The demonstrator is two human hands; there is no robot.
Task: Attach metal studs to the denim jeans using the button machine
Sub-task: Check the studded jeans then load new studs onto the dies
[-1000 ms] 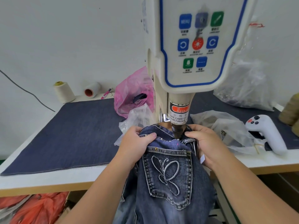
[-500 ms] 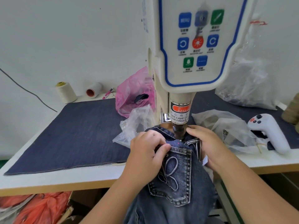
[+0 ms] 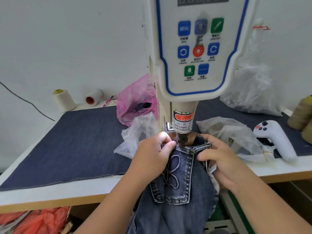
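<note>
The left hand is pinching a fold of the denim jeans between thumb and curled fingers, just left of the machine's dark punch tip. The right hand is gripping the waistband edge on the other side, thumb lying across the cloth and fingers curled behind it. Between the two hands the pocket's top hem is lying crosswise, left to right, directly under the punch, and the pocket itself is hanging down toward the person, off the tabletop edge. The left thumb is sitting nearer the punch than any right finger, almost touching it. The button machine is rising straight above the hem. Whether a stud is seated under the tip cannot be told. The next placement seems to turn on sliding the hem sideways along that line.
</note>
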